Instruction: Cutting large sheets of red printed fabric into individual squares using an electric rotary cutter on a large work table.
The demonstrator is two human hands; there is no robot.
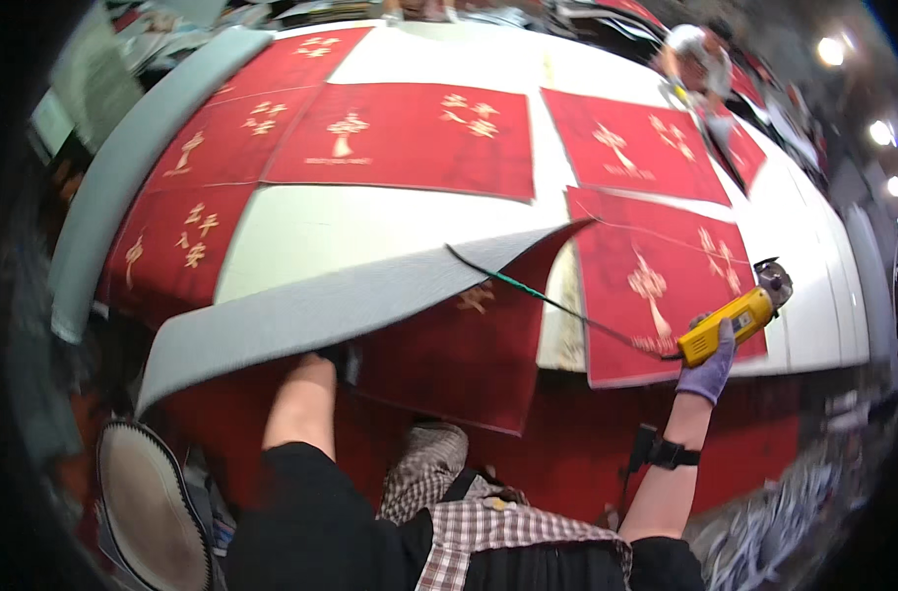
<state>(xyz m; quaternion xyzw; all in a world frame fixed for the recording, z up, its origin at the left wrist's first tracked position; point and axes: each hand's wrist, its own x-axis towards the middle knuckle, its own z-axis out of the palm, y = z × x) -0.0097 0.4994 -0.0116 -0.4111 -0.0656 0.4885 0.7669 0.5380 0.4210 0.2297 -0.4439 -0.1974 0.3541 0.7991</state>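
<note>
In my gloved right hand (709, 372) is a yellow handheld electric cutter (730, 327), gripped by its body over the front right edge of the table. A dark cord with a green stretch (516, 285) runs leftward from its rear end. My left hand (318, 363) reaches beneath a lifted red floor mat, whose grey backing (341, 298) curls up toward me; the fingers are hidden there. The printed side of this mat (449, 360) hangs past the table's front edge. Beside it, under the cutter, lies another red mat (616, 286) with gold print.
More red mats (410, 138) are spread across the white table (301, 231). A long grey roll (139, 158) lines the left side. At the far right another person (700, 64) bends over a mat. An oval brown, tooth-edged object (154, 507) stands lower left; pale scraps (764, 537) lie lower right.
</note>
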